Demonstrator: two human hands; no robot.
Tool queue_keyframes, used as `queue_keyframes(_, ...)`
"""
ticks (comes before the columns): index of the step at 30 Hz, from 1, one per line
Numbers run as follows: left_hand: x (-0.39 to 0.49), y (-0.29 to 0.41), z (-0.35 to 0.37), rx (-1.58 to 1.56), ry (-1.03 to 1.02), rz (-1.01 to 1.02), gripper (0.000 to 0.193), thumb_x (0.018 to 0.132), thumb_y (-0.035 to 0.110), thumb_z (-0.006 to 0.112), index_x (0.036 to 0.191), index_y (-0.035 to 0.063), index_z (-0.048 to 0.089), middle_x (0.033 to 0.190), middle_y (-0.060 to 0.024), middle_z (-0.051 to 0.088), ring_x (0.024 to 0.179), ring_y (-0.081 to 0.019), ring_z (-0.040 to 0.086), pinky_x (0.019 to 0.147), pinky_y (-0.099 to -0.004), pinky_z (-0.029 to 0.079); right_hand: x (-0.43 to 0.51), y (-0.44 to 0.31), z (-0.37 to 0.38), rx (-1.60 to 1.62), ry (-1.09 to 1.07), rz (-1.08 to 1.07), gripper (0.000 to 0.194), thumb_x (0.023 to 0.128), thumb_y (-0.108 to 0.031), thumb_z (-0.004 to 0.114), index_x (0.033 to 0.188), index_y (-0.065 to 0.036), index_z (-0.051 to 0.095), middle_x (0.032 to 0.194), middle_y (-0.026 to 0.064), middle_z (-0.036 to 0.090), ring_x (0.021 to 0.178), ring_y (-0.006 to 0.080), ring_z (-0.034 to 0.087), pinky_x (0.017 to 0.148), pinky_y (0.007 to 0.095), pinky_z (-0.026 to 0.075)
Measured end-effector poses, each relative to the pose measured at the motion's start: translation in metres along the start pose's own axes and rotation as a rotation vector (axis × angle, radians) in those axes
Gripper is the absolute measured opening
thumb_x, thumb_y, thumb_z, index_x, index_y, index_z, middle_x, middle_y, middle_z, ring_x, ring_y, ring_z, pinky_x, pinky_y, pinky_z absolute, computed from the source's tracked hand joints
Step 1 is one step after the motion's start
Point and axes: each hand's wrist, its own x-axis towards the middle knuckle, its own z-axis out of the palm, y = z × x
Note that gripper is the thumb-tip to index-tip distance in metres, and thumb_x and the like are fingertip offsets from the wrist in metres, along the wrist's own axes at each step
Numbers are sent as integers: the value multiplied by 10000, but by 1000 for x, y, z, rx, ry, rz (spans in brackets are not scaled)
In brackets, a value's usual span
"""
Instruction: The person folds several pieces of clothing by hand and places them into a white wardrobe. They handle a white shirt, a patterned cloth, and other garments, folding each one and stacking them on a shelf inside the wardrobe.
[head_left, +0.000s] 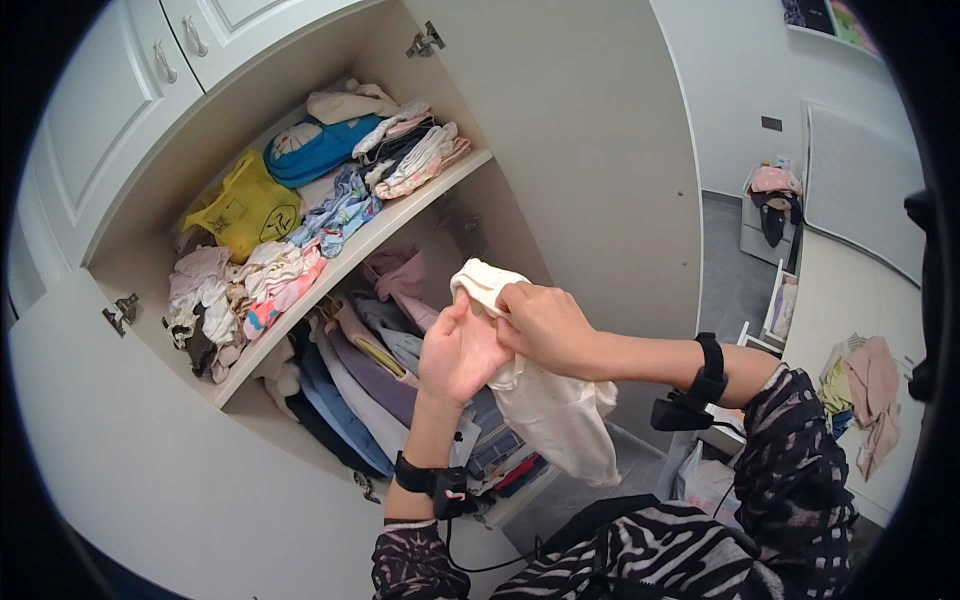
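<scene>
A cream cloth garment (559, 420) hangs down from my two hands in front of the open wardrobe. My right hand (551, 330) pinches its folded upper band (487, 281) between thumb and fingers. Palm towards me, my left hand (461, 352) holds the same band from the left, its thumb against the cloth edge. The left fingers are mostly hidden by the cloth and the right hand. The lower end of the garment dangles free above the floor.
On the wardrobe shelf (360, 255) lie folded clothes (281, 277), a yellow plastic bag (251, 206) and a blue plush-like item (319, 150). Hanging clothes (349, 367) fill the space below. Open wardrobe doors (600, 150) flank me. More clothes (870, 397) lie on a pale surface at right.
</scene>
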Motion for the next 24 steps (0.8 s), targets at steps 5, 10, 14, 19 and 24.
queue_keyframes(5,15,-23,-37,605,453,306,391,919,206,402,1294,100,427,1256,-60,485,1165,-182,473,907,-327,437,4,7,2,480,-80,-249,218,734,-160,561,830,30,611,668,211,604,609,327,624,586,383,490)
queue_keyframes(10,19,-4,-67,495,402,271,416,912,230,419,1306,98,413,1280,-67,465,1185,-196,452,932,-335,415,-25,-8,28,635,-487,-339,170,738,-142,548,818,5,579,638,197,580,584,339,590,583,400,465)
queue_keyframes(14,8,25,-67,328,236,260,439,906,248,432,1316,96,401,1300,-73,449,1202,-208,436,952,-342,397,-36,22,47,405,-540,-329,172,735,-156,568,852,-30,573,635,176,568,603,347,581,588,411,449)
queue_keyframes(19,2,20,-67,354,230,259,469,899,272,449,1328,93,387,1324,-80,430,1223,-221,415,977,-351,375,-65,45,65,395,-640,-356,117,763,-140,562,777,-25,544,605,169,543,571,344,562,556,412,436)
queue_keyframes(24,-3,4,-85,575,373,283,501,892,295,466,1340,90,373,1349,-87,410,1243,-235,394,1002,-359,353,-75,41,74,291,-632,-368,95,714,-121,569,733,-28,563,614,183,558,609,369,576,581,434,454)
